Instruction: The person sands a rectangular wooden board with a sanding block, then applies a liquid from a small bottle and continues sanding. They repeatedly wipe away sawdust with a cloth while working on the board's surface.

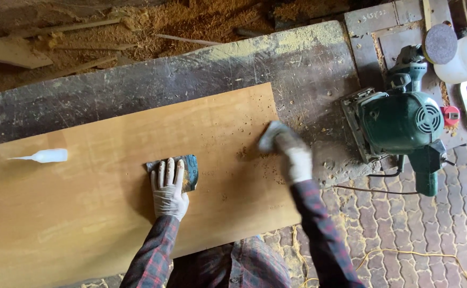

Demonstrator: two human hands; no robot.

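Sandpaper sheet [186,172] lies mid-board on plywood panel [111,197], left hand [168,191] flat on it, fingers spread. Right hand [289,149] at 3 o'clock near panel edge, blurred, grip unclear. Glue bottle [47,156] at 9. Green power saw [399,122] at 2.

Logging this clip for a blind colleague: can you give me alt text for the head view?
A person's gloved left hand presses a sheet of sandpaper flat on a plywood board, while the gloved right hand, blurred, sits near the board's dusty right edge. A white squeeze bottle lies on the board; a green circular saw rests on the workbench.
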